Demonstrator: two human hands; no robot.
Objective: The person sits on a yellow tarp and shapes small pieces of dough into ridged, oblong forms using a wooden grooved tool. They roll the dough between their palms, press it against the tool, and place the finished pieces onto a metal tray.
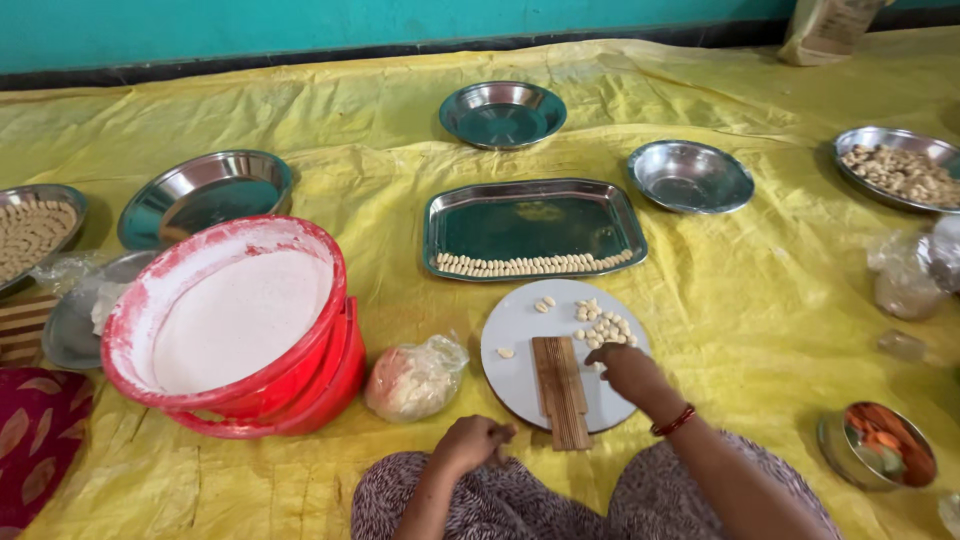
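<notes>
Resting curled shut by the lap, the left hand [470, 442] holds nothing visible while the right hand's [625, 368] fingers press dough pieces [603, 326] just beyond them on the round board [515, 350], beside the ridged wooden paddle [560, 390]; farther off, the rectangular steel tray [535, 215] carries one finished row, mostly unfilled.

A round white board [520, 335] lies flat on the yellow sheet. At its 6 o'clock lies a ribbed wooden paddle [560, 390], lengthwise. Small pale dough pieces [603, 327] are heaped at 2 o'clock, touching the right hand [625, 368].
</notes>
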